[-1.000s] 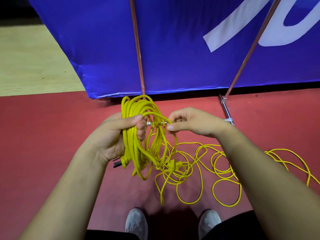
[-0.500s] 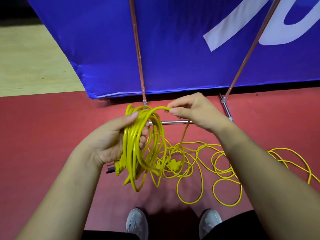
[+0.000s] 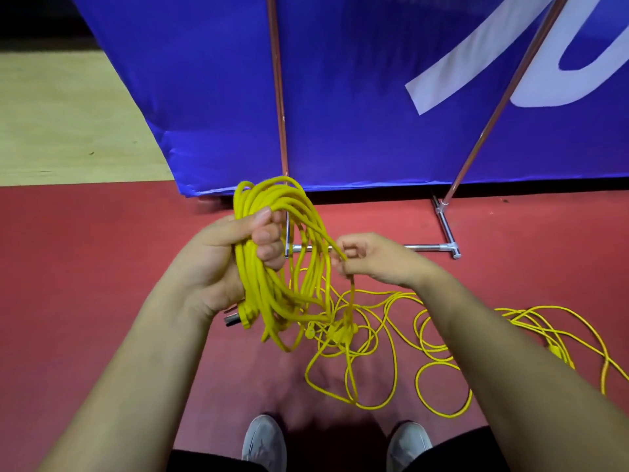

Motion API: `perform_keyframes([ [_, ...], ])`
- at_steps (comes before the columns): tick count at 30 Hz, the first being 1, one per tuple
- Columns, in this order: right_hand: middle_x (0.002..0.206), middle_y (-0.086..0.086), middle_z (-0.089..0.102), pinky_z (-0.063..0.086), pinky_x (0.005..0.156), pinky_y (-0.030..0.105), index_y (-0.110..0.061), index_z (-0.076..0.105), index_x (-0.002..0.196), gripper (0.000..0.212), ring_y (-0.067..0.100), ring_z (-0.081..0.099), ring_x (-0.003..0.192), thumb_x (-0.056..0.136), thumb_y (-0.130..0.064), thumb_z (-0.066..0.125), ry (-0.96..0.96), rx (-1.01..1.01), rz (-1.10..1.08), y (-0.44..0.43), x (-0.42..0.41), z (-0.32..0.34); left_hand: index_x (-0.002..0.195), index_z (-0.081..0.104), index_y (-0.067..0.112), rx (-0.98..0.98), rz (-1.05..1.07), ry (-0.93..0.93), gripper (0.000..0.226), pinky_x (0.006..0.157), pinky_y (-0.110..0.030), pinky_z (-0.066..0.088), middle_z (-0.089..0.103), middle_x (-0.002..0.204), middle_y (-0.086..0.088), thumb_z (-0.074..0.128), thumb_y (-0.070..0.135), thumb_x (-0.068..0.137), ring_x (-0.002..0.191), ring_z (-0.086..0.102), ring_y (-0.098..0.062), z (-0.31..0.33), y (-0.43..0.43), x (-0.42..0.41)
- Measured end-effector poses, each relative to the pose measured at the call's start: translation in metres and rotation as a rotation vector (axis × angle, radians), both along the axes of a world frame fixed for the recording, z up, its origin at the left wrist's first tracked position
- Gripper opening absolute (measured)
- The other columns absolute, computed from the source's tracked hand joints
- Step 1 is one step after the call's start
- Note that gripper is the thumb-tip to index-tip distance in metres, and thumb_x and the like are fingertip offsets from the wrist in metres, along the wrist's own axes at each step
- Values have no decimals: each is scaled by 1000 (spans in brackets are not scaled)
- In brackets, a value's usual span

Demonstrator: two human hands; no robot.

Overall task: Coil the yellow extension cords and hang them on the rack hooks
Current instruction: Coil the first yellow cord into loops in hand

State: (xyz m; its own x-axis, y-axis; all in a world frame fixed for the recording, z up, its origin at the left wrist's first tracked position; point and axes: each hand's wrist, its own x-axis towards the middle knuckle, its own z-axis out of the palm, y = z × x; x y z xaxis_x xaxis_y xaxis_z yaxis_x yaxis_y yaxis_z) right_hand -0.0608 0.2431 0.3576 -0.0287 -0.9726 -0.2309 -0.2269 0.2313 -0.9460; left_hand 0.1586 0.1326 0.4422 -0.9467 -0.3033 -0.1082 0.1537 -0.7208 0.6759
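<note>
**Two hands and one long yellow cord**

The left hand [image 3: 218, 267] is held up in front of the person, with the palm turned toward the right side. Its fingers and thumb are curled tight round a fat coil [image 3: 272, 298] of yellow cord. The coil stands tall in the fist. Its top loops poke up above the thumb, and its bottom loops hang down under the hand. A yellow plug [image 3: 243, 318] with a metal tip sticks out below the heel of this hand.

The right hand [image 3: 377, 258] is just beside the coil, on its right, with the knuckles up. Its fingertips are pressed together and pinch one thin strand [image 3: 326, 241] of the same cord. From the pinch, one part of the strand goes up and left to the top of the coil. The other part drops straight down to the floor.

Both bare arms reach in from the bottom corners.

The loose cord [image 3: 391, 369] lies in big messy loops on the red floor [image 3: 102, 267], below the right hand and out to the right past the right arm.

Behind the hands is a blue banner [image 3: 340, 97]. A shiny metal frame [image 3: 446, 229] stands in front of it, with thin poles going up and a bar flat on the floor. Two grey shoes [image 3: 263, 441] show at the bottom.
</note>
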Motion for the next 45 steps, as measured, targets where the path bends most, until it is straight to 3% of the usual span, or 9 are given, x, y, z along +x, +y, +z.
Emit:
perform_keyframes([
  [4,80,11,62,46,73,30,-8,66,85,8,21,58,79,80,-1,64,207,222,-8,11,-12,-49,109,52,-11,150,-9,218,29,74,-37,46,64,82,-20,36,12,101,74,62,-31,12,-15,13],
  [9,70,10,54,39,63,31,6,66,77,23,18,47,69,90,-13,66,264,216,-315,17,-15,-72,82,63,10,-160,171,8,28,52,-20,46,53,57,4,80,23,66,50,51,-8,12,-9,19],
  [15,69,9,59,53,63,25,-3,68,90,10,17,59,63,93,-10,61,-112,-296,-799,2,-4,51,78,64,12,-216,272,-72,14,52,-22,46,50,58,1,72,21,71,50,51,-13,17,1,18],
  [17,70,12,60,57,65,29,-1,67,87,13,19,62,64,93,-12,62,-163,-327,-739,7,4,68,75,66,12,-198,301,-78,8,51,-23,46,49,57,0,61,16,80,50,49,-13,21,4,18],
  [20,63,8,62,52,58,32,-3,65,77,16,8,59,47,92,-10,64,164,42,-435,28,23,51,78,63,12,-228,338,-152,9,50,-23,46,49,58,-1,56,13,83,50,50,-14,22,12,17],
  [25,69,14,59,60,72,36,-2,66,87,9,25,63,65,92,-8,61,-148,-338,-727,30,17,128,82,56,12,-283,330,-232,4,50,-22,46,51,58,-1,59,14,82,50,51,-14,22,17,16],
  [33,73,12,65,52,61,30,-5,61,100,10,21,65,62,91,-1,58,-80,-223,-740,39,5,130,76,56,12,-168,287,-159,6,48,-22,44,49,55,2,58,16,81,49,50,-11,47,30,12],
  [37,76,13,66,48,58,29,-8,59,101,22,22,63,61,83,0,69,-31,-141,-722,44,1,109,79,57,9,-141,183,-60,25,47,-21,41,47,53,2,76,19,66,46,47,-11,52,30,19],
  [45,74,13,67,49,57,31,-12,62,111,31,24,58,57,83,-11,74,-110,-259,-677,43,-8,96,77,62,8,-184,37,-64,35,46,-22,39,47,52,1,87,23,57,43,46,-12,38,24,13],
])
